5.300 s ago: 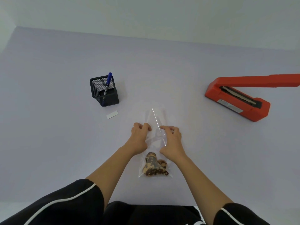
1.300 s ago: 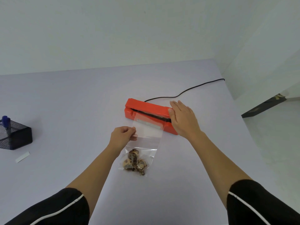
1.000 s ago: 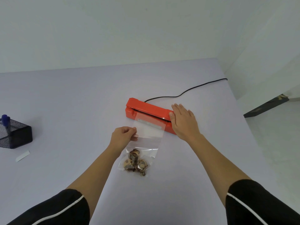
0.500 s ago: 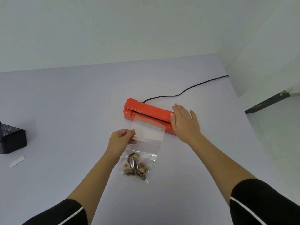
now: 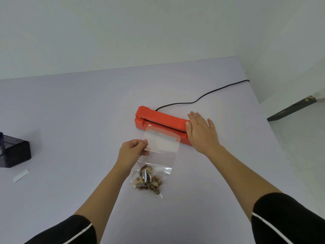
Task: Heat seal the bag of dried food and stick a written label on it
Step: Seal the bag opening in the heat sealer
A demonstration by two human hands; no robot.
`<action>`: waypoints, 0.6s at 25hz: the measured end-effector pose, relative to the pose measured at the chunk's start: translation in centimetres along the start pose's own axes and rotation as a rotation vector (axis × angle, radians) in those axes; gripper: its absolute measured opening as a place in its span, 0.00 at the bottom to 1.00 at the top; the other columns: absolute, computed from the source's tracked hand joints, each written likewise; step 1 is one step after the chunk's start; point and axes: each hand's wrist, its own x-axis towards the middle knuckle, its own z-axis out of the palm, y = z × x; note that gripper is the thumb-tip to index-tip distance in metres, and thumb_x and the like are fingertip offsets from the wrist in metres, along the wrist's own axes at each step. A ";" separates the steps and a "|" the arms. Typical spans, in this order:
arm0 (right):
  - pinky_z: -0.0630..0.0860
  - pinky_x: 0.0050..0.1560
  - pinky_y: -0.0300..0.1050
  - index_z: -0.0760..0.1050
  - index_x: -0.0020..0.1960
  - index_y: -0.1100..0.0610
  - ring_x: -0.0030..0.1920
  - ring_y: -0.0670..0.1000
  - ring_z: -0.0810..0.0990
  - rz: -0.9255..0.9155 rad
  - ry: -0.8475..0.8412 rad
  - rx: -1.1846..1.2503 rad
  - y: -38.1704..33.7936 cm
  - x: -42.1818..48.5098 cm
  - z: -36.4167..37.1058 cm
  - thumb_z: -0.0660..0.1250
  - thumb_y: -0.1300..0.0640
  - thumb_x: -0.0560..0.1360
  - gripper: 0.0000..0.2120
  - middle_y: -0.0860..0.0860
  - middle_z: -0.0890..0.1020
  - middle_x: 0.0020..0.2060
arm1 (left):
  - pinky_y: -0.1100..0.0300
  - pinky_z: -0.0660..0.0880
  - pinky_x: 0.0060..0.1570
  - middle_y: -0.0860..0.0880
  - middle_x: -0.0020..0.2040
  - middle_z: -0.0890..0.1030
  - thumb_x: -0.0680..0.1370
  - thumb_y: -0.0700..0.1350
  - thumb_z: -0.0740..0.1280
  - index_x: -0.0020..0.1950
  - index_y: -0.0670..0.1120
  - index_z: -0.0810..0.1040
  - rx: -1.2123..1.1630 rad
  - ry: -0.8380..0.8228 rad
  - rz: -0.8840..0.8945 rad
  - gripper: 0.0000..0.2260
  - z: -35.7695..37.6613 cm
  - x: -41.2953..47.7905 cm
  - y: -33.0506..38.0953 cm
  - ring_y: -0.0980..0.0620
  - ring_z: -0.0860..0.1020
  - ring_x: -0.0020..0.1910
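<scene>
The hands split the sealing step: right hand (image 5: 201, 132) flat, pressing the red plastic heat sealer (image 5: 161, 121), left hand (image 5: 132, 154) pinching the clear plastic bag (image 5: 161, 148) at its 9 o'clock edge; next, lift the bar.

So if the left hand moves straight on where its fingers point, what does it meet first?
The left hand already pinches the bag edge, fingers pointing right and slightly away. Going on, it would probably cross the bag and meet the sealer; depth is unclear.

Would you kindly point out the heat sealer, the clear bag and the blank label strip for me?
heat sealer (image 5: 163, 118): head view, on the top of its closed red arm.
clear bag (image 5: 162, 147): head view, on its empty upper part.
label strip (image 5: 21, 175): head view, on the middle of the strip.
</scene>
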 end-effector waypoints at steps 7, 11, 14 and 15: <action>0.47 0.74 0.54 0.54 0.74 0.56 0.76 0.49 0.52 0.003 -0.007 0.004 0.0 0.0 0.1 0.43 0.49 0.82 0.23 0.50 0.58 0.75 | 0.61 0.77 0.44 0.48 0.34 0.81 0.76 0.43 0.67 0.43 0.40 0.82 0.003 0.009 -0.008 0.08 0.1 0.1 0.0 0.51 0.81 0.32; 0.47 0.74 0.54 0.54 0.75 0.56 0.76 0.49 0.51 0.000 -0.006 0.005 -0.1 0.0 0.0 0.43 0.49 0.82 0.23 0.50 0.58 0.75 | 0.62 0.77 0.42 0.48 0.34 0.81 0.76 0.43 0.67 0.44 0.39 0.81 0.004 0.004 -0.004 0.08 0.0 0.0 0.1 0.54 0.81 0.30; 0.47 0.74 0.54 0.54 0.74 0.56 0.76 0.49 0.52 0.004 0.007 0.011 -0.1 -0.1 0.1 0.43 0.49 0.82 0.23 0.50 0.58 0.75 | 0.63 0.76 0.40 0.49 0.33 0.81 0.76 0.43 0.67 0.44 0.39 0.81 0.007 0.003 -0.002 0.08 0.0 0.0 0.1 0.54 0.80 0.30; 0.47 0.74 0.54 0.54 0.74 0.56 0.76 0.49 0.52 0.004 0.010 0.012 0.0 0.0 0.2 0.43 0.49 0.82 0.23 0.50 0.58 0.75 | 0.63 0.76 0.40 0.50 0.33 0.81 0.76 0.43 0.67 0.44 0.39 0.81 0.009 0.004 0.000 0.08 0.0 -0.1 0.1 0.55 0.80 0.29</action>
